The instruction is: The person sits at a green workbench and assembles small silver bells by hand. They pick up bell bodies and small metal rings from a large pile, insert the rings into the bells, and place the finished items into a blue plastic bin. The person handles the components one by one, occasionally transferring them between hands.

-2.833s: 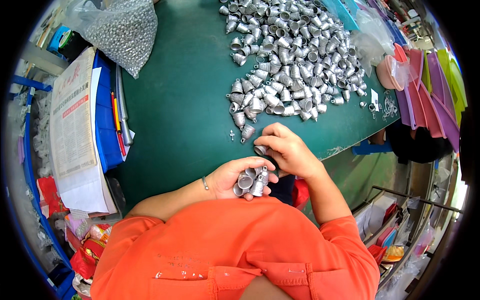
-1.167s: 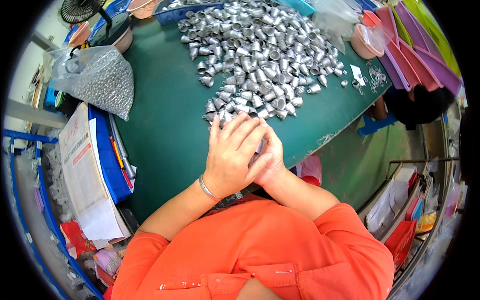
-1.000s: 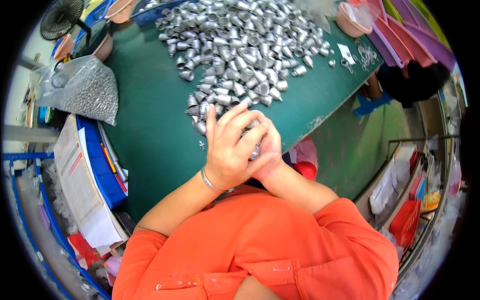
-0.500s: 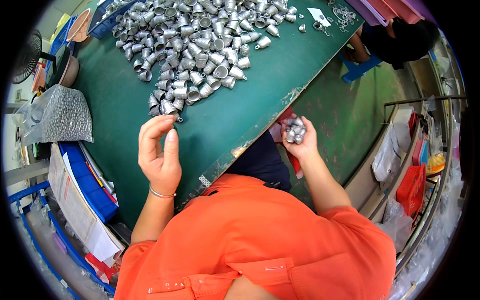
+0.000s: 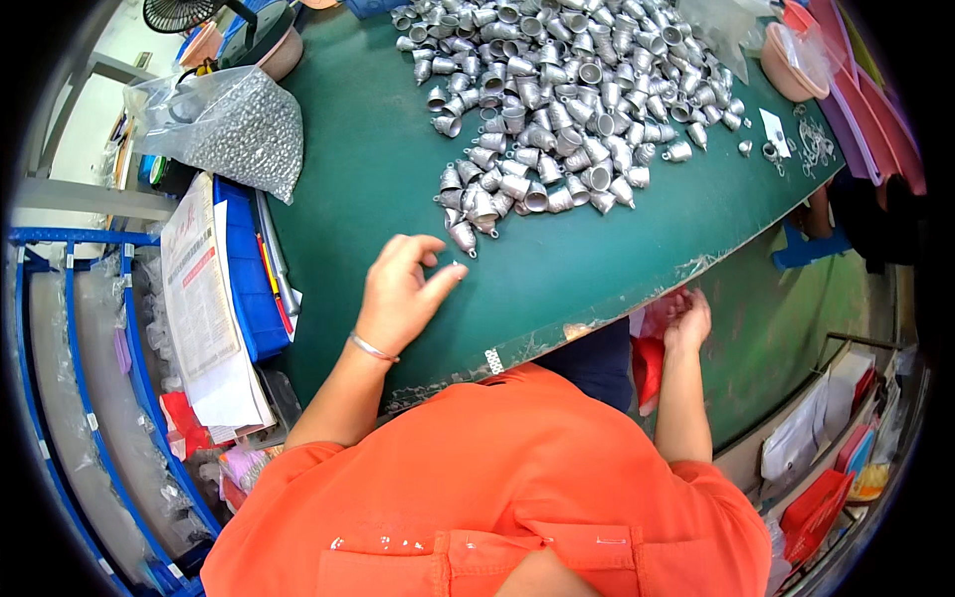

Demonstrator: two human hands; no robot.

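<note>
A large heap of silver metal bells [image 5: 537, 129], each cup-shaped with a small loop, covers the far part of the green table [image 5: 348, 199]. My left hand [image 5: 398, 294] is over the table just short of the heap's near end, fingers bent and thumb apart from them. The closest bell [image 5: 463, 237] lies on its side beyond the fingertips. A tiny bright spot shows at the thumb tip; I cannot make it out. Beyond the table's near edge, low on the right, my right hand [image 5: 688, 320] is loosely curled beside a red cloth or bag [image 5: 649, 368]. No silver pieces are visible in it.
A clear bag of small silver beads [image 5: 249, 129] stands at the left, near a fan [image 5: 179, 12]. Below it are a blue bin [image 5: 244, 289] and papers [image 5: 199, 298]. At the far right are a pink basin [image 5: 791, 65], metal rings [image 5: 816, 144] and another person's dark clothing [image 5: 875, 214].
The view has swung left, so the table appears farther right. The silver pieces seen in my right palm no longer show, and that hand has turned. My left hand's fingers no longer overlap the heap's edge.
</note>
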